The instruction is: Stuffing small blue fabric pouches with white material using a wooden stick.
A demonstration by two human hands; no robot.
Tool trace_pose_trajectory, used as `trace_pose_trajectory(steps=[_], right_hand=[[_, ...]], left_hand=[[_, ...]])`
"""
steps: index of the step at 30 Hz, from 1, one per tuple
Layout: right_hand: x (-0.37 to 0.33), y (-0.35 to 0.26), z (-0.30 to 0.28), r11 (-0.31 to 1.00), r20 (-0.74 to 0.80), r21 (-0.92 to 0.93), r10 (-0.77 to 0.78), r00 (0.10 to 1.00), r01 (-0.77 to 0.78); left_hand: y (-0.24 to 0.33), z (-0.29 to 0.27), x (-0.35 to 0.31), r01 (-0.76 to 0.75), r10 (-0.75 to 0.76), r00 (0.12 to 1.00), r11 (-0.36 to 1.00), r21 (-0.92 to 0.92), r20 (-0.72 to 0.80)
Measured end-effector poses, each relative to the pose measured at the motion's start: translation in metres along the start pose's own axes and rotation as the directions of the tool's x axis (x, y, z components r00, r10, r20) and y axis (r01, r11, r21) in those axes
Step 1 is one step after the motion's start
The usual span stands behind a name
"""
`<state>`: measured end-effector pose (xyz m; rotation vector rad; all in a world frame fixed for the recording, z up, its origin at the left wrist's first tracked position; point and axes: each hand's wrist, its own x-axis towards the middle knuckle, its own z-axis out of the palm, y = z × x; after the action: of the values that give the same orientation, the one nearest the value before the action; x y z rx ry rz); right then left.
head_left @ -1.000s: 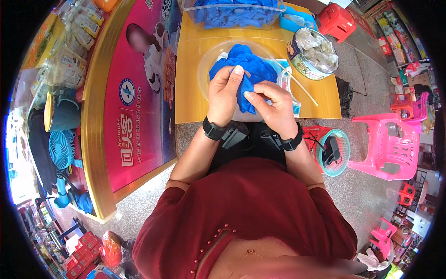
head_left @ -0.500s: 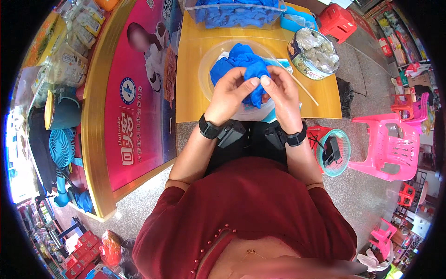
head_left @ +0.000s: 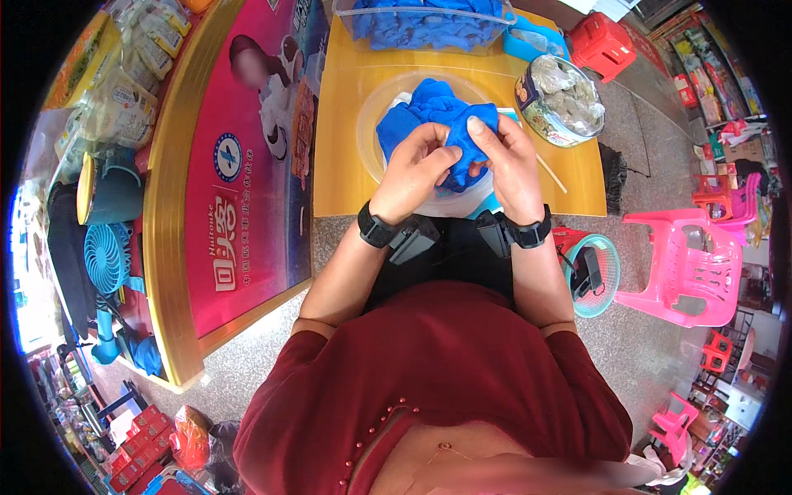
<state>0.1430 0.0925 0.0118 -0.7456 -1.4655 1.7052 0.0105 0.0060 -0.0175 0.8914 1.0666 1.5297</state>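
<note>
A soft blue cloth piece (head_left: pixel 470 142) is stretched between my hands, just above a round translucent basin (head_left: pixel 369 124). My left hand (head_left: pixel 419 165) pinches its left side between thumb and fingers. Thumb on top, my right hand (head_left: pixel 507 157) grips the right side, with the fingers curled underneath. More blue cloth (head_left: pixel 429 103) lies bunched in the basin right behind my hands, and I cannot tell whether it joins the held piece. A thin pale stick (head_left: pixel 553 175) lies on the table to the right of my right hand.
The yellow table (head_left: pixel 342 74) also bears a clear bin of blue pieces (head_left: pixel 425 29), a blue tray (head_left: pixel 535 37) and a round tin (head_left: pixel 561 99) holding plastic bags. A teal basket (head_left: pixel 592 276) and a pink chair (head_left: pixel 685 268) stand right; a pink-panelled counter (head_left: pixel 247 165) stands left.
My hands have moved slightly apart, spreading the blue cloth wider between them. The right hand has shifted a little to the right, and the hanging end of the cloth is drawn up.
</note>
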Motion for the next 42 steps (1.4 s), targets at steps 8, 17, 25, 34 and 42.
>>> trace_pose_trajectory(steps=[8,17,25,34,42], right_hand=[[0.001,0.006,0.004,0.981,-0.077,0.195,0.024,0.997,-0.008],[-0.005,0.011,0.005,0.974,-0.089,0.224,0.029,0.996,-0.008],[-0.008,0.012,0.007,0.971,-0.056,0.237,0.052,0.997,-0.037],[-0.012,0.008,0.013,0.967,-0.067,0.250,0.078,0.995,-0.059],[-0.008,0.008,0.006,0.968,-0.086,0.251,0.048,0.995,-0.025]], left_hand=[[0.004,0.008,-0.001,0.069,-0.068,0.993,0.998,0.006,-0.095],[0.009,0.006,-0.002,0.067,-0.071,0.983,0.997,-0.027,-0.170],[0.000,0.008,-0.003,-0.051,0.058,0.975,0.998,0.041,-0.213],[0.003,0.004,-0.002,0.010,0.006,0.973,0.997,0.071,-0.230],[0.004,-0.005,0.002,0.121,-0.123,0.991,0.992,-0.034,-0.057]])
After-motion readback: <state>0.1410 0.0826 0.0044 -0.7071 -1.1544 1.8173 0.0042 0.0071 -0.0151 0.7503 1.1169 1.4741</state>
